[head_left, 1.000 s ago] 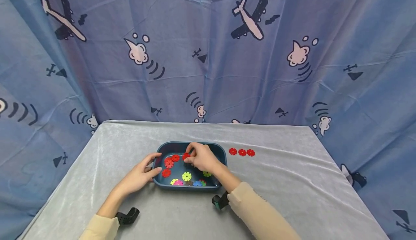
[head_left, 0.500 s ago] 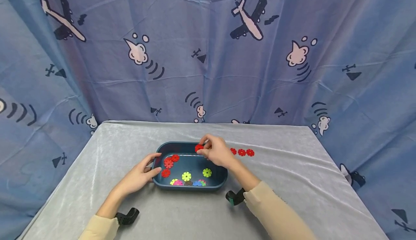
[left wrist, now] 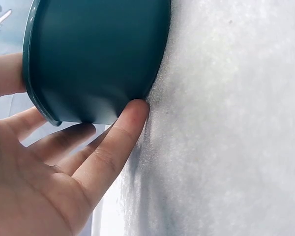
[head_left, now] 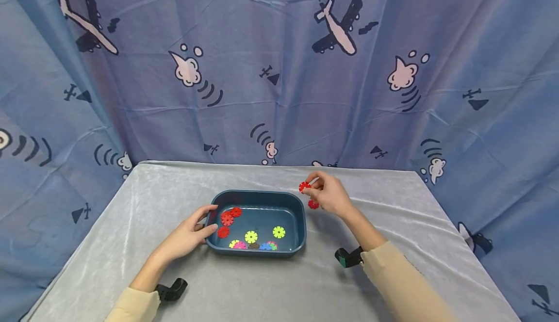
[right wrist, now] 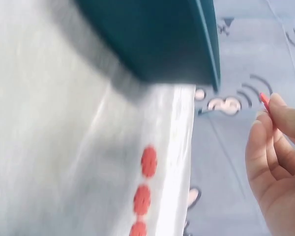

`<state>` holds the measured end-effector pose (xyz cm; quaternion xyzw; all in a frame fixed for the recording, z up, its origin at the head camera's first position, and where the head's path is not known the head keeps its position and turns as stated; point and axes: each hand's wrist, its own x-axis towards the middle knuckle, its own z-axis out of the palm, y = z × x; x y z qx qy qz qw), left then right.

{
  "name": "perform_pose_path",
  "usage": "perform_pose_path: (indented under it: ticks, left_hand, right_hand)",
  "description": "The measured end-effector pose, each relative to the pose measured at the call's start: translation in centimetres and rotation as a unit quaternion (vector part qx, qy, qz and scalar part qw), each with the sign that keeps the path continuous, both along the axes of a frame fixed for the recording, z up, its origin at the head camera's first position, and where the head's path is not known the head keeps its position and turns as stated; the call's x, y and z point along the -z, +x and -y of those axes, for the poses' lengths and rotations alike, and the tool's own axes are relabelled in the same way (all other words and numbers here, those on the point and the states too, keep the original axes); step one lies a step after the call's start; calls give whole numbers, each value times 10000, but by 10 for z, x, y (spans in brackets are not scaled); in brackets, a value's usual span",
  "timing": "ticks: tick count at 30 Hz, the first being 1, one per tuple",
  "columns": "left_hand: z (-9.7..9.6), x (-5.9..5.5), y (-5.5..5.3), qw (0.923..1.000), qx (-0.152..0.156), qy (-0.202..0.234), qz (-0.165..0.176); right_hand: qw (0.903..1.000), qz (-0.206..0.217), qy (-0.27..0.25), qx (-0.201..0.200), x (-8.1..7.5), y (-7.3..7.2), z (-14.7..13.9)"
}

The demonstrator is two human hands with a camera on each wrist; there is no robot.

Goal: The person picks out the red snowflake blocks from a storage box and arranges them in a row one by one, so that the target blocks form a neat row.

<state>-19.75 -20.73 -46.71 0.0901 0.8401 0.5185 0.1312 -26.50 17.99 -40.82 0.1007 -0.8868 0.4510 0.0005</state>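
Between thumb and fingers, my right hand (head_left: pixel 328 195) pinches a red notched disc (head_left: pixel 304 187), seen edge-on in the right wrist view. It is raised beyond the right end of a dark blue plastic bin (head_left: pixel 257 253). Below that hand, a red disc (head_left: pixel 313 204) lies on the cloth; in the right wrist view, three red discs (right wrist: pixel 142 199) form a row. My left hand (head_left: pixel 189 234) grips the bin's left end, thumb over the rim, other fingers against the outer wall (left wrist: pixel 103 59). Inside the bin are several red discs (head_left: pixel 227 219), yellow-green discs (head_left: pixel 251 236) and pink, brown and blue ones.
A light grey cloth (head_left: pixel 244 288) covers the table, with a blue curtain (head_left: pixel 279 70) behind its far edge. Black wrist devices (head_left: pixel 348 257) are worn on both forearms.
My right hand has lifted the red disc out of the bin and carried it right, past the bin's rim and over the row. My left hand stays at the bin's left end.
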Motion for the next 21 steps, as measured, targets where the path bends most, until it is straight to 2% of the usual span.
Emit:
perform_pose_path:
  ticks: [8,21]
  left_hand:
    - [-1,-1,0,10000,7,33,7]
    - [0,0,-1,10000,23,65,4]
  right_hand:
    - [9991,171,178,349,7,-1,-49]
    - [9968,428,264,621,38,-2,-104]
